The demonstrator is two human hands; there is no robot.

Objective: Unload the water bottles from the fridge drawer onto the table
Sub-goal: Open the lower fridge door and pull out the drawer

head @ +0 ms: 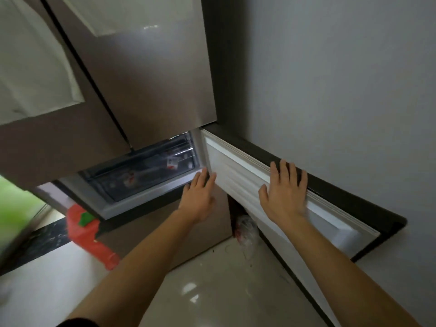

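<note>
I am looking down at the fridge drawer (141,178), a clear-fronted bin in the lower compartment below the two tall brown upper doors (153,79). It sits pushed in. Through its see-through front I can make out water bottles (172,162) lying inside. One shows a white and red label near the right end of the drawer and there is a reddish patch further left, but the plastic is too glary for me to count them.

My left hand (199,197) is at the right end of the drawer with the fingers straight and close together. The fingertips reach the corner where the pale frame meets the open lower door (330,223). It holds nothing, and I cannot tell whether the tips press on the frame or sit just short of it.

My right hand (283,192) is further right of the drawer and lies flat on the white ribbed inner face of that door. The fingers are spread and straight, and their tips lie over the seal and the dark top edge — nothing is gripped.

The door swings out to the right of the drawer, close along the grey wall (342,79). Below the drawer is a pale glossy floor (212,279). A crumpled clear plastic bag (245,228) lies on it under the door, down to the right of the drawer. Down to the left of the drawer is a red bag (92,239) with a green patch — blurred.
</note>
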